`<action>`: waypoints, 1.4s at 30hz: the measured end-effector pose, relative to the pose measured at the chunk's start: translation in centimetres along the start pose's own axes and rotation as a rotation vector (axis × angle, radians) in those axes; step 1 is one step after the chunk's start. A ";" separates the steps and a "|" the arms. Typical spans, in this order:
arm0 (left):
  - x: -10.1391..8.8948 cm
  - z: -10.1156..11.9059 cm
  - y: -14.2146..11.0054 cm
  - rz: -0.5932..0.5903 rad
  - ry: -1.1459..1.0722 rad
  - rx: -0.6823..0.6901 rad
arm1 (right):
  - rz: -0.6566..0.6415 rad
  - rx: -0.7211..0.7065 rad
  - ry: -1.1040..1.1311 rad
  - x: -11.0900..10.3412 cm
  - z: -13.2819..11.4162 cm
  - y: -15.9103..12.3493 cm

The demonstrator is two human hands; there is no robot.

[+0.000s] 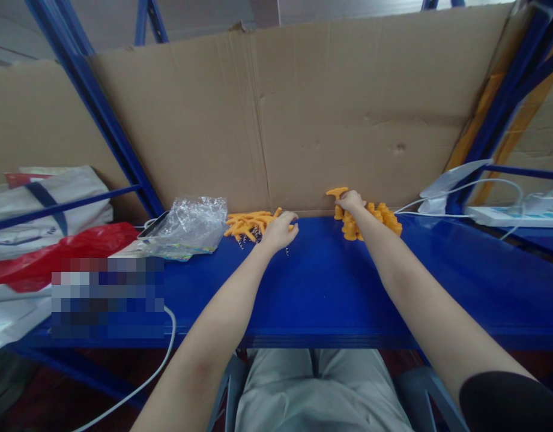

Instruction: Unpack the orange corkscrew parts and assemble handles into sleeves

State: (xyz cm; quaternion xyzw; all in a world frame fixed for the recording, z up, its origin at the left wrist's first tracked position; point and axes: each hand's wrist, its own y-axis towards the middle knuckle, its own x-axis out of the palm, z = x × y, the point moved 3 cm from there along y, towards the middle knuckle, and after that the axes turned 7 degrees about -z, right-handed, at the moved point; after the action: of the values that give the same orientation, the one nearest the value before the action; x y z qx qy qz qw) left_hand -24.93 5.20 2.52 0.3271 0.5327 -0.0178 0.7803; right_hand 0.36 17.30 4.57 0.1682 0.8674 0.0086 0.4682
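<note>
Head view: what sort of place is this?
Likely a workstation in a workshop or storeroom: blue rack posts, a cardboard backboard, and piles of small orange pieces on the blue worktop.

We classify this place as a workshop-type work station, probably for packing or assembly. We base this on blue rack uprights [98, 117], a plain blue worktop [325, 300], cardboard panels [370, 108] standing behind it, a white power strip [487, 216], a clear plastic bag [193, 223] and batched, matching orange-handled corkscrews [244, 224].
</note>
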 end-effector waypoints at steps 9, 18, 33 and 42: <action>0.1 0.1 0.1 -0.020 0.002 0.019 | 0.028 0.007 -0.035 -0.3 -0.1 -1.0; 0.1 0.1 0.2 -0.018 0.006 0.029 | 0.038 -0.050 -0.058 0.2 0.5 0.2; -0.2 0.4 0.2 -0.047 0.035 0.009 | -0.168 -0.152 -0.271 -0.8 1.7 1.8; -0.3 0.3 0.2 -0.053 0.073 -0.019 | -0.194 -0.189 -0.316 -0.8 1.7 0.8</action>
State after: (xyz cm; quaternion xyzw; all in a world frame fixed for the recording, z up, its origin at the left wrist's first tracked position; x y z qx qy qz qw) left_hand -24.73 5.11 2.97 0.3061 0.5694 -0.0215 0.7627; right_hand 2.34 17.54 4.40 0.0383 0.7907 0.0183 0.6108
